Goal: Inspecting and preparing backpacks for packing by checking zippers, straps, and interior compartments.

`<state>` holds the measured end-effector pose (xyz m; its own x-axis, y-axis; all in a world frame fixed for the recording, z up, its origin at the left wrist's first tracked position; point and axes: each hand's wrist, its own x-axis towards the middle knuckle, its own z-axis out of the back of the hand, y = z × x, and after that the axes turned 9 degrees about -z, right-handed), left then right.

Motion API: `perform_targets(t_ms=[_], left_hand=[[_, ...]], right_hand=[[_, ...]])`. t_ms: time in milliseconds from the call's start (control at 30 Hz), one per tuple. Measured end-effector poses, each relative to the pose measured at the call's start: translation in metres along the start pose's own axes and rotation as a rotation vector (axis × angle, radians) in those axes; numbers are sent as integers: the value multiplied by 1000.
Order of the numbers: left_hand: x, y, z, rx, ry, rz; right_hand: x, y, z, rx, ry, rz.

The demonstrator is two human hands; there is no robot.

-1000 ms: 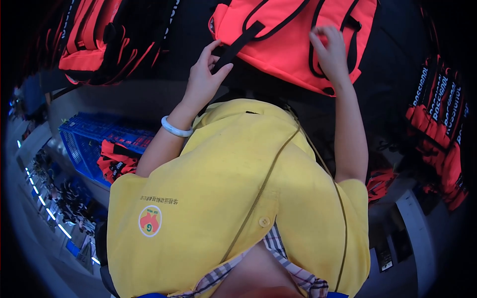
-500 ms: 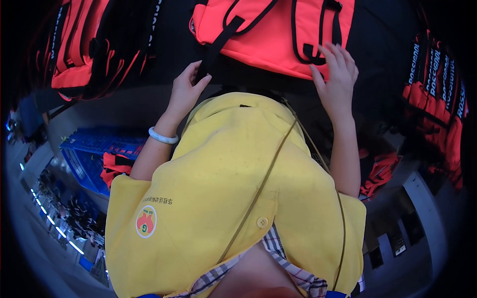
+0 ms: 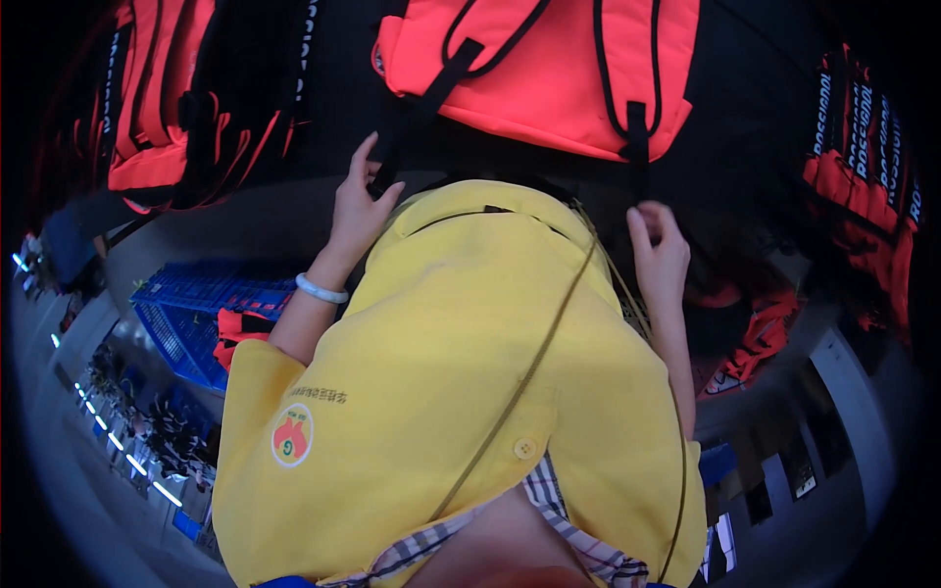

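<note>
A bright coral-red backpack [image 3: 549,88] with black trim lies on the dark table, its shoulder straps facing up. A black webbing strap [image 3: 431,98] runs from the left shoulder strap down to my left hand [image 3: 361,208], whose fingers curl about its lower end, the thumb somewhat apart. From the right shoulder strap a second black webbing strap [image 3: 638,152] hangs over the bag's lower edge. My right hand [image 3: 661,250] pinches its end between thumb and fingers, just below the bag. The exact grip of the left fingers is partly hidden.
Similar red and black backpacks [image 3: 152,147] stand at the left of the dark table [image 3: 323,108]. More red bags with black straps [image 3: 858,186] are stacked at the right. Below the table are a blue plastic crate [image 3: 176,323] at left and red pieces [image 3: 765,333] at right.
My right hand has come off the bag's lower right corner and moved toward me, drawing the right webbing strap straight down. My left hand has shifted slightly toward me, staying at its strap.
</note>
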<state>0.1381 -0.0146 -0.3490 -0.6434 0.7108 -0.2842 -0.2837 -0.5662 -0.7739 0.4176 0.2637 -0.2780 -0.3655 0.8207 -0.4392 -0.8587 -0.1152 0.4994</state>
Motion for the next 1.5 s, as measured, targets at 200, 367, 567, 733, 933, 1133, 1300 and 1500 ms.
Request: perform_targets(t_ms=[200,367,567,733,933,1133,1300,1500], left_hand=[[38,-43,1,206,-120,-249],[50,-53,8,252,-190,-329],[44,-60,5,96,-119,-171],[35,-48,-2,53,-124,-145],[33,-48,-3,125,-56,-141],[32,-37,-6,96,-45,-154],[31,-33,-2,53,-84,-140],[60,-38,-15,74,-115,-241]], right_hand=[[51,40,-19,-147,-3,-195],[39,67,-9,-268,-418,404],[82,64,-45,-360,-341,707],[92,62,-44,-425,-317,734],[105,50,-47,-406,-290,672],[97,47,-39,-333,-234,693],[35,4,9,186,39,376],[55,-16,-47,304,10,104]])
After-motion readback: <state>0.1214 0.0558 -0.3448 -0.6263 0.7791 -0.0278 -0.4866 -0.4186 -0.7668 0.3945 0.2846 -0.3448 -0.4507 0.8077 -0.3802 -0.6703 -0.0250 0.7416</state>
